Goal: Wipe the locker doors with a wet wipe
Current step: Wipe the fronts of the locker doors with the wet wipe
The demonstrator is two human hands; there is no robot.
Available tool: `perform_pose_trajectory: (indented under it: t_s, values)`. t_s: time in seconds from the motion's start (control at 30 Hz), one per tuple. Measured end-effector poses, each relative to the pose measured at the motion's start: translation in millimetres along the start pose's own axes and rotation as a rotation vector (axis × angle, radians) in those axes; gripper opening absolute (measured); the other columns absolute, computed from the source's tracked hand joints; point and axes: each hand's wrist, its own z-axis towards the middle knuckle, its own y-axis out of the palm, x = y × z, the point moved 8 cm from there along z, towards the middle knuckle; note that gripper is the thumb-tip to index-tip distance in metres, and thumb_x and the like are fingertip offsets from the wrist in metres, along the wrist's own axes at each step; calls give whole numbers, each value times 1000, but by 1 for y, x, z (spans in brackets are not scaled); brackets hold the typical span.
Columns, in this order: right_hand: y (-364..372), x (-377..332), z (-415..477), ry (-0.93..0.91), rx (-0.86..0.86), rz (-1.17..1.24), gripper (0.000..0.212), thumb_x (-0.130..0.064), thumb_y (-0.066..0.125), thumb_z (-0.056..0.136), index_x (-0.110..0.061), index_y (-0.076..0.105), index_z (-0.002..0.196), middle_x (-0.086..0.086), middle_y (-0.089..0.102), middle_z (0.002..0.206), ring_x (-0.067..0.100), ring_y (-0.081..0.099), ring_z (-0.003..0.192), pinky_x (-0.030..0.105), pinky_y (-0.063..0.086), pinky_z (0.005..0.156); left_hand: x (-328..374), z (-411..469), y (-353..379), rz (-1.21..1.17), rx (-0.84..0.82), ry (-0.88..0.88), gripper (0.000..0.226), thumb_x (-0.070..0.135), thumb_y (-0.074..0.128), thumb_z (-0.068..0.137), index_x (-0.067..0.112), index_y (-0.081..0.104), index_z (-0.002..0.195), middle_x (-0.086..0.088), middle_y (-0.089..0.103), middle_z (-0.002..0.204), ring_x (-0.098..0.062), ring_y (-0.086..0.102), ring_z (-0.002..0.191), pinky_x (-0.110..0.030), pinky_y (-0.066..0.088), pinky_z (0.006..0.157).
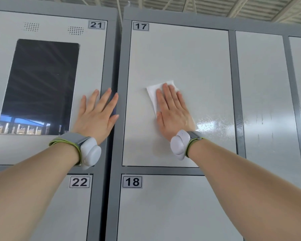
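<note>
Right hand [172, 110]: flat, fingers straight, presses wet wipe [152, 94] to door 17 [189, 58] for full contact. Left hand [97, 113]: flat, spread on frame beside door 21 [92, 54], prob. bracing.

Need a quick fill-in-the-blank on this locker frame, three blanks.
The right hand presses the wet wipe flat on the locker door numbered ____.
The left hand lies flat at the right edge of the screen panel numbered ____.
Directly below the locker door, the label reads ____.
Missing: 17; 21; 18.
</note>
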Motion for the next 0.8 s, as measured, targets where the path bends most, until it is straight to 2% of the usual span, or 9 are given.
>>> perform_pose_trajectory:
  t_s: [0.17, 0.3, 0.43, 0.5, 0.57, 0.8]
  values:
    - [5, -19, -9, -131, -2, -18, 57, -23, 29, 90, 0, 42, 141, 23, 36, 148, 35, 31, 140, 43, 16, 117, 0, -1, -1, -25, 9, -28, 53, 39, 27, 101, 20, 21, 151, -5, 14, 159, -34, 6, 144, -51, -2, 115]
    - [5, -28, -21, -196, -32, -6, 57, -23, 32, 89, -1, 43, 141, 20, 35, 150, 34, 30, 141, 42, 15, 118, 1, -1, -3, -42, 14, -21, 61, 43, 21, 94, 18, 26, 149, -7, 19, 157, -37, 11, 143, -54, 2, 114]
    - [3, -26, -36, -234, -59, -16, 57, -25, 30, 92, -2, 41, 143, 17, 33, 151, 31, 27, 143, 41, 14, 119, 3, -2, -3, -52, 9, -41, 51, 32, 32, 102, 19, 23, 150, -7, 15, 158, -36, 8, 144, -53, 0, 115]
    - [1, -20, -43, -218, -65, -19, 57, -25, 32, 91, -1, 41, 143, 17, 32, 152, 30, 24, 143, 41, 12, 119, 4, -3, -3, -59, 25, -38, 51, 28, 38, 101, 17, 25, 150, -9, 19, 157, -39, 11, 143, -55, 2, 114]
    - [-2, -12, -48, -182, -61, -20, 57, -24, 33, 91, 1, 40, 142, 18, 31, 152, 31, 21, 143, 41, 10, 119, 6, -4, -5, -48, 29, -27, 50, 29, 34, 101, 15, 27, 149, -11, 23, 156, -41, 15, 141, -57, 5, 113]
    - [-8, 10, -35, 68, -22, -29, 58, -21, 28, 91, 8, 37, 141, 23, 34, 149, 35, 31, 140, 39, 15, 117, 6, -4, -4, -17, -22, -74, 55, 34, 30, 100, 22, 12, 152, -2, 7, 160, -35, 1, 145, -50, -7, 114]
